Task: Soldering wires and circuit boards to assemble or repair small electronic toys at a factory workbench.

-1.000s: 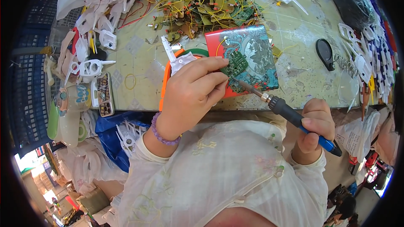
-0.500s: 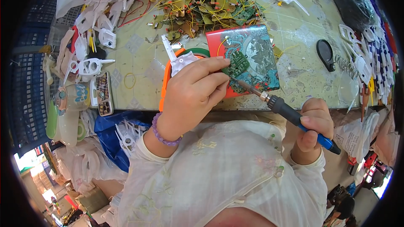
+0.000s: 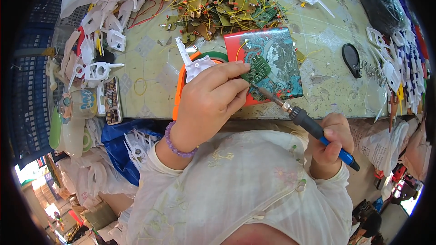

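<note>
My left hand [image 3: 211, 93] pinches the left edge of a green circuit board [image 3: 259, 68], holding it over a worn red box [image 3: 234, 41] with a scraped, blotched top. In my right hand [image 3: 334, 138] is a soldering iron [image 3: 309, 124] with a black and blue handle, its tip slanting up and left to the board's lower edge. Whether the tip touches the board I cannot tell. Behind my left hand sit a white plastic part [image 3: 196, 66] with a long prong and an orange ring-shaped piece [image 3: 180, 86], both partly hidden by the hand.
A heap of circuit boards with yellow wires [image 3: 227, 7] lies at the back middle. White plastic parts [image 3: 97, 70] crowd the left, beside a phone [image 3: 112, 102]. To the right are a black oval ring [image 3: 351, 60], a coiled spring [image 3: 373, 72] and a black wrapped bundle [image 3: 380, 4].
My right hand has shifted slightly left and down, bringing the soldering iron's handle with it. My left hand and the circuit board stay almost in place.
</note>
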Demonstrator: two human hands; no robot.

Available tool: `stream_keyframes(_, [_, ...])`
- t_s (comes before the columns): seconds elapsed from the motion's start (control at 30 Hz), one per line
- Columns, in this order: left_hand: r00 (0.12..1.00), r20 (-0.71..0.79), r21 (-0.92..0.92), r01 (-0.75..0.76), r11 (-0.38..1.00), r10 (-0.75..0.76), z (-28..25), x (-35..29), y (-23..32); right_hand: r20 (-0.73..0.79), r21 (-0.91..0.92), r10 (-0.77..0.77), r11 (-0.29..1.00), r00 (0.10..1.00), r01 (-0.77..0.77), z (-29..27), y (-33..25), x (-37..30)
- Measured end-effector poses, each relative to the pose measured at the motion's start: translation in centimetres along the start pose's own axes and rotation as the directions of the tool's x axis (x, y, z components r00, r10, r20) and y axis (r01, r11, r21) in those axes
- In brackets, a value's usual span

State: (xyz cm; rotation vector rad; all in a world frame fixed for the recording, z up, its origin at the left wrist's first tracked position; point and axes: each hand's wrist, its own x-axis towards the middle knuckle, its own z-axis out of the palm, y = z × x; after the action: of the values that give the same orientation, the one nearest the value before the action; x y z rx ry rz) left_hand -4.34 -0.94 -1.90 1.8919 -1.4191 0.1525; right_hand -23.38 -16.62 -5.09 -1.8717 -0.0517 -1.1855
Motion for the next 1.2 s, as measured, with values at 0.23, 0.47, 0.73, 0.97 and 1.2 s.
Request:
stream_keyframes(0.23, [1.000,-0.012,0.012,-0.009,1.000,0.009,0.0,-0.1,0.0,-0.010,-0.039,-0.107,0.994,0.994,0.107,-0.5,-0.4,-0.9])
stream_keyframes(0.47, [1.000,-0.013,0.010,-0.013,1.000,0.013,0.1,-0.1,0.2,-0.076,-0.106,-0.085,0.991,0.994,0.076,-0.9,-0.3,-2.0])
stream_keyframes(0.73, [1.000,-0.006,0.042,0.017,0.999,-0.017,-0.1,0.0,0.4,-0.447,-0.471,-0.281,0.881,0.849,0.044,-5.0,1.4,-1.2])
stream_keyframes(0.97, [0.999,0.004,0.024,0.040,0.999,-0.040,0.0,0.3,1.2,-0.514,-0.852,-0.528,0.223,0.676,-0.473,-18.6,-1.0,2.1])
stream_keyframes(1.2, [0.997,-0.031,0.072,0.068,0.995,-0.066,-0.3,1.5,2.6,-0.622,-0.515,0.098,0.696,0.777,-0.500,-15.5,5.6,4.9])
